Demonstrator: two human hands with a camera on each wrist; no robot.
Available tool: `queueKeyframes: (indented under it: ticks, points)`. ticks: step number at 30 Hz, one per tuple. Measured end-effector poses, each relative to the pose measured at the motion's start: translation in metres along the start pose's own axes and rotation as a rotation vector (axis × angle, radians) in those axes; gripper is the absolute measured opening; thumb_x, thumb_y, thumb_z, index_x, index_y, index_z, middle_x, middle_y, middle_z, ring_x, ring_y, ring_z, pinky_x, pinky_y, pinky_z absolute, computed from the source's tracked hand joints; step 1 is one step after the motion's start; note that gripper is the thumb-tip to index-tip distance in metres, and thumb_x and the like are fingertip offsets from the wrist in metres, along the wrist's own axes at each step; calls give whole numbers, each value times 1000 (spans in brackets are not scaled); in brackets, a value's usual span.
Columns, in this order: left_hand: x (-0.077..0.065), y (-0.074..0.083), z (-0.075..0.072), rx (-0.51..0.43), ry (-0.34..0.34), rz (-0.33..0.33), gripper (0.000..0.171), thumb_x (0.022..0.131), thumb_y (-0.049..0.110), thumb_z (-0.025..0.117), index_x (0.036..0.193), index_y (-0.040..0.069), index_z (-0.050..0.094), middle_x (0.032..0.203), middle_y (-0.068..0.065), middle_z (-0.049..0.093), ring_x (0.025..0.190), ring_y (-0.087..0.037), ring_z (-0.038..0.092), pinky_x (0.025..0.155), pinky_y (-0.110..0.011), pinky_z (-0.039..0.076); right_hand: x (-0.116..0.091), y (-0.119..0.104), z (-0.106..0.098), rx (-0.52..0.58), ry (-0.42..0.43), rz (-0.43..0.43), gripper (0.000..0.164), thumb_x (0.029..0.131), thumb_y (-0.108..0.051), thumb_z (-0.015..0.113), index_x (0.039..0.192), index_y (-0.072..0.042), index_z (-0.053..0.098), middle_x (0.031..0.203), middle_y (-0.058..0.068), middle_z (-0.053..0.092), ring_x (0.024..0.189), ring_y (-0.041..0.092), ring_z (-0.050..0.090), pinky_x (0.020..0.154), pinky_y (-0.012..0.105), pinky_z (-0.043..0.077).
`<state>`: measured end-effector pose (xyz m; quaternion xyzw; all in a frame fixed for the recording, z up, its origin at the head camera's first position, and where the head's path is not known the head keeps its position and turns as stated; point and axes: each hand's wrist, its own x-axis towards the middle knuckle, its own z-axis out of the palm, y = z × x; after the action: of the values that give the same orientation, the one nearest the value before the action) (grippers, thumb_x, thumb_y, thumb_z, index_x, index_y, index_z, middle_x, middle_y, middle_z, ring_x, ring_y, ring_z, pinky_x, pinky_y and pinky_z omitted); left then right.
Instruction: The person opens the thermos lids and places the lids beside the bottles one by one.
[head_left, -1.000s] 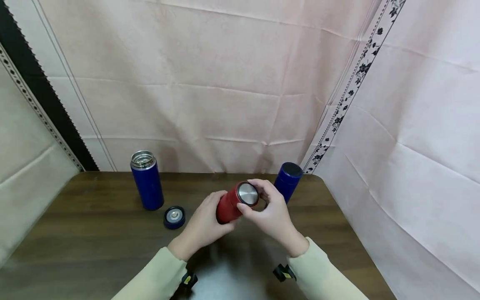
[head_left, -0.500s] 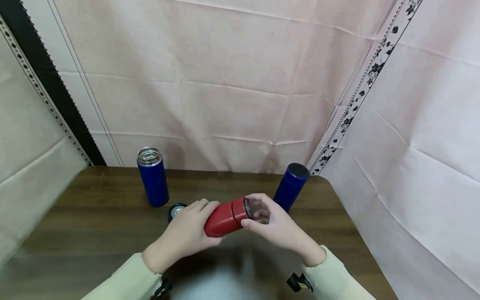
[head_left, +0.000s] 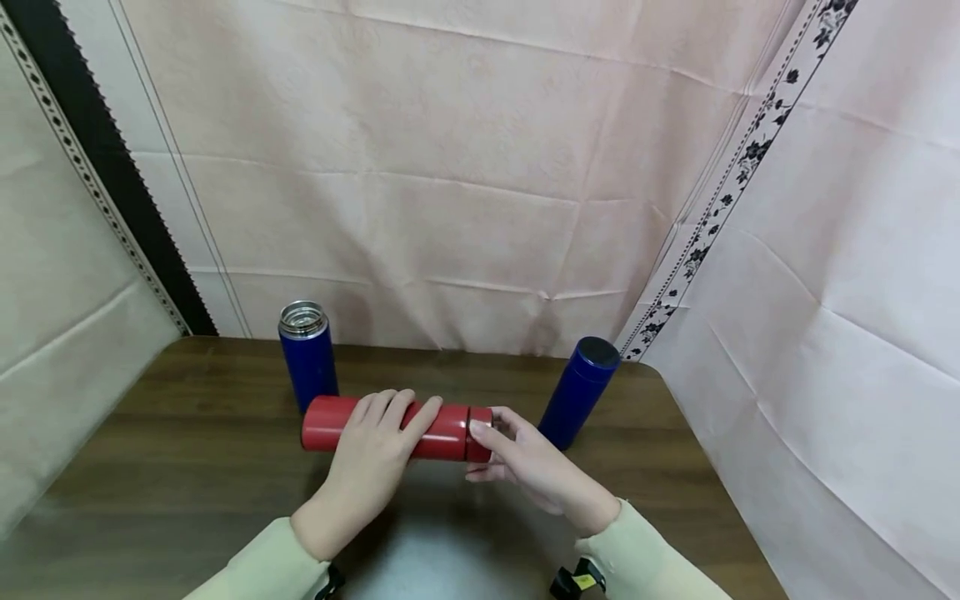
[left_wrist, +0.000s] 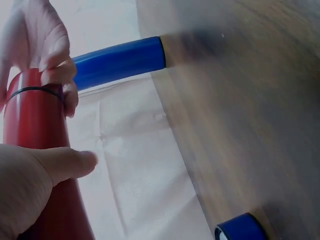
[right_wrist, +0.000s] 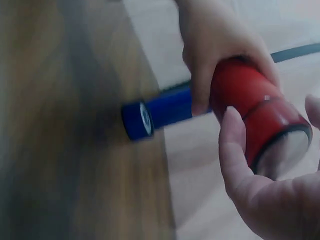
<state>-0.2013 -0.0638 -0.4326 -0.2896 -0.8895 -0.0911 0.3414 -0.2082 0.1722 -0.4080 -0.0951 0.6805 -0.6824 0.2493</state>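
A red thermos bottle point(head_left: 330, 425) lies level in the air above the table, its lid end to the right. My left hand point(head_left: 375, 467) grips its body from above, with the thumb across the near side in the left wrist view. My right hand point(head_left: 536, 467) holds the red lid point(right_wrist: 275, 120) at the end, thumb on one side and fingers on the other. The lid sits on the bottle, a dark seam between them. Behind the bottle's left end stands an open blue thermos point(head_left: 309, 367). A capped blue thermos point(head_left: 576, 396) stands beyond my right hand.
A detached blue lid point(right_wrist: 135, 121) lies on the wooden table point(head_left: 187, 467); in the head view it is hidden behind the bottle and left hand. Pale cloth point(head_left: 450, 167) hangs behind the table and along both sides.
The red thermos has turned from pointing its lid toward the camera to lying crosswise. My left hand now lies over its top. My right hand's fingers have shifted round the lid.
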Motion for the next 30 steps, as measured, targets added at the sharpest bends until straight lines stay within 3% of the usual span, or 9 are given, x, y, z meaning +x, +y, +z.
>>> queueKeyframes:
  ticks: [3, 6, 11, 16, 22, 30]
  points:
    - [0, -1, 1, 20, 6, 10, 74, 67, 19, 87, 133, 18, 53, 115, -16, 59, 104, -35, 55, 92, -51, 46, 3, 2, 1, 90, 5, 28, 60, 91, -36, 67, 134, -4, 40, 128, 21, 47, 96, 34, 64, 88, 44, 52]
    - [-2, -4, 3, -1, -23, 9, 79, 63, 24, 91, 132, 17, 53, 114, -15, 60, 102, -35, 55, 91, -52, 46, 4, 4, 3, 89, 25, 25, 60, 89, -33, 71, 133, -4, 43, 126, 20, 50, 97, 35, 63, 87, 43, 53]
    - [-7, -7, 5, -67, -92, 19, 84, 56, 37, 92, 127, 13, 54, 107, -12, 59, 94, -31, 56, 85, -50, 49, 1, 9, 7, -4, 45, -8, 54, 89, -32, 71, 129, -6, 47, 120, 18, 55, 94, 33, 62, 82, 42, 55]
    - [-10, -9, 6, -111, -129, 17, 86, 52, 35, 93, 125, 11, 54, 104, -9, 64, 86, -27, 62, 79, -49, 53, -1, 15, 10, -82, 22, -84, 48, 90, -29, 70, 128, -9, 49, 116, 18, 55, 88, 30, 63, 76, 42, 56]
    - [-9, -10, 8, -129, -212, 38, 81, 55, 38, 91, 123, 11, 55, 97, -5, 67, 78, -21, 63, 74, -45, 55, -2, 19, 9, -135, 20, -66, 47, 89, -31, 70, 127, -9, 50, 112, 16, 58, 83, 31, 65, 74, 44, 56]
    - [-6, -11, 8, -134, -217, 39, 82, 54, 38, 91, 123, 12, 56, 98, -4, 67, 79, -21, 62, 76, -46, 55, -4, 18, 7, -265, 32, -129, 46, 90, -31, 68, 128, -12, 50, 108, 13, 62, 80, 31, 67, 69, 40, 56]
